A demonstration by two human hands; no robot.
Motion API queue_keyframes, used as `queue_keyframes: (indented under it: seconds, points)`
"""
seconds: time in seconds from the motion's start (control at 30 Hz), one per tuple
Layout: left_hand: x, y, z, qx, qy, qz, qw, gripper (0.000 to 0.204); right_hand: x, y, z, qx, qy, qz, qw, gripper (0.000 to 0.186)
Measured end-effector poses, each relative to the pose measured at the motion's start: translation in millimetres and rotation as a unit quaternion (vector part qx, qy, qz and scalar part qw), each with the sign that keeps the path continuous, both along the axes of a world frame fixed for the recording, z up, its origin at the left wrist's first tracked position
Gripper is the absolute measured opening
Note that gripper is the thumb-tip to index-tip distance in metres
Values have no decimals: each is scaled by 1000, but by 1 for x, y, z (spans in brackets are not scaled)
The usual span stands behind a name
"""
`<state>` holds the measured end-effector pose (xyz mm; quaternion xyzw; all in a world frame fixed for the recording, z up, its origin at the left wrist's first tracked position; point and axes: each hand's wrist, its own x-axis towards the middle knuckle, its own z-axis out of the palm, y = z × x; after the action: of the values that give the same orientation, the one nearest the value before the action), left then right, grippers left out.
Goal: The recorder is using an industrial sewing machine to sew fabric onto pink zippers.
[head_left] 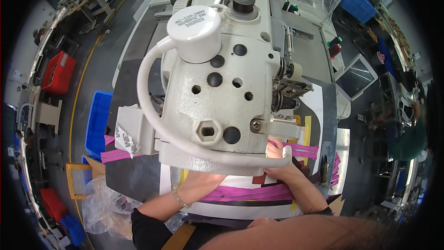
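In the head view, we see a white sewing machine head covering the middle of the grey surface. Our left hand reaches beneath it, its fingers hidden, so we cannot tell their opening or hold. Our right hand has its curled fingers at a magenta zipper strip toward the surface's right edge; we cannot tell whether they grip it. Another magenta strip lies along the near edge, between our forearms.
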<state>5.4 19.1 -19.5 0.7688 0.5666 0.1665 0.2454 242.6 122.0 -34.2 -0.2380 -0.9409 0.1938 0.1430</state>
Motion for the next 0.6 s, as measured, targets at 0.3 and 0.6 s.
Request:
queue_keyframes:
  seconds: [0.3, 0.6]
  points:
    - [-4, 0, -7, 192, 108, -15, 975, 46, -6, -2, -6, 15, 83, -11, 996, 35]
    - [-6, -2, -4, 206, 88, -9, 974, 53, -9, -4, -2, -4, 80, 9, 997, 32]
